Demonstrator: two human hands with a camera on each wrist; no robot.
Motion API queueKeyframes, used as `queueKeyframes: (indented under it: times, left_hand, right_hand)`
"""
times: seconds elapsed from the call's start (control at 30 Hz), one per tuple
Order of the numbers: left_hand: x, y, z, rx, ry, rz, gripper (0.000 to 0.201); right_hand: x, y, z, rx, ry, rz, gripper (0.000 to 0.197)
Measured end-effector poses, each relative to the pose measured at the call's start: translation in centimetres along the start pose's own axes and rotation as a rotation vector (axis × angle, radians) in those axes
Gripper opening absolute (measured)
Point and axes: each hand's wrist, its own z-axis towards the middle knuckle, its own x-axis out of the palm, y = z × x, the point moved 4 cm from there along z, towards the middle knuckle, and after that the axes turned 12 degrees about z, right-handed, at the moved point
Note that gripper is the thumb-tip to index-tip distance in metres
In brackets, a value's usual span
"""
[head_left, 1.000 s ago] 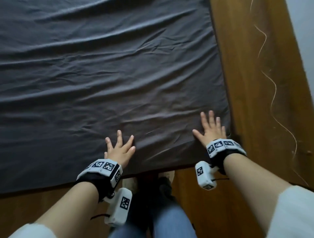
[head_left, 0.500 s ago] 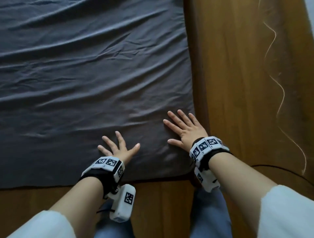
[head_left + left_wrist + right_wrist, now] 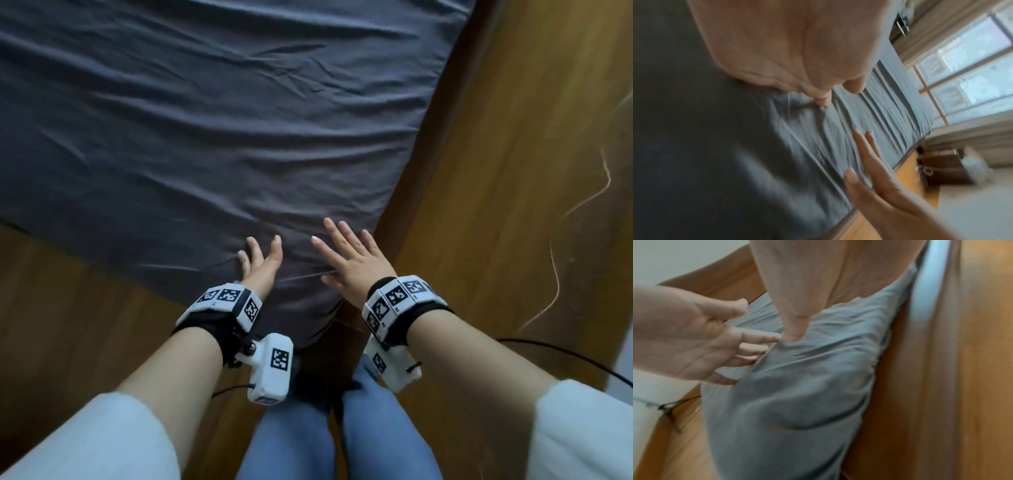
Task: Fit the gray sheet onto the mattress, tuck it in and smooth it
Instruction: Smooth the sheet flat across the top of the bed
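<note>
Covering the mattress within the wooden bed frame (image 3: 486, 178), the gray sheet (image 3: 212, 137) lies wrinkled. Both the left hand (image 3: 262, 265) and right hand (image 3: 352, 262) rest near its corner, fingers spread wide, gripping nothing.

The sheet (image 3: 212, 130) is plain dark gray; the floor (image 3: 513, 171) brown wood-grain; wristbands (image 3: 397, 298) white with black square codes; trousers (image 3: 287, 442) blue.
</note>
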Motion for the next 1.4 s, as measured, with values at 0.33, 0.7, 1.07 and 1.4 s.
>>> queueKeyframes:
  times: [0.33,0.7,1.07,1.4]
  left_hand:
    - [-2.8,5.1,-0.5,-0.039,-0.078,-0.507,0.053]
    - [5.1,-6.0,3.9,-0.375,-0.324,-0.387,0.051]
    - [5.9,-7.7,0.7,-0.177,-0.21,-0.576,0.046]
    - [5.6,-11.0,1.3,-0.272,-0.319,-0.423,0.048]
  right_hand:
    - [2.0,8.0,6.0,-0.354,0.204,-0.261,0.066]
    - [-17.8,-13.2,14.1,-0.25,-0.027,-0.393,0.063]
    - [-12.9,-7.7,7.8,-0.49,0.18,-0.392,0.065]
    - [-10.8,-6.3,11.7,-0.724,0.313,-0.539,0.063]
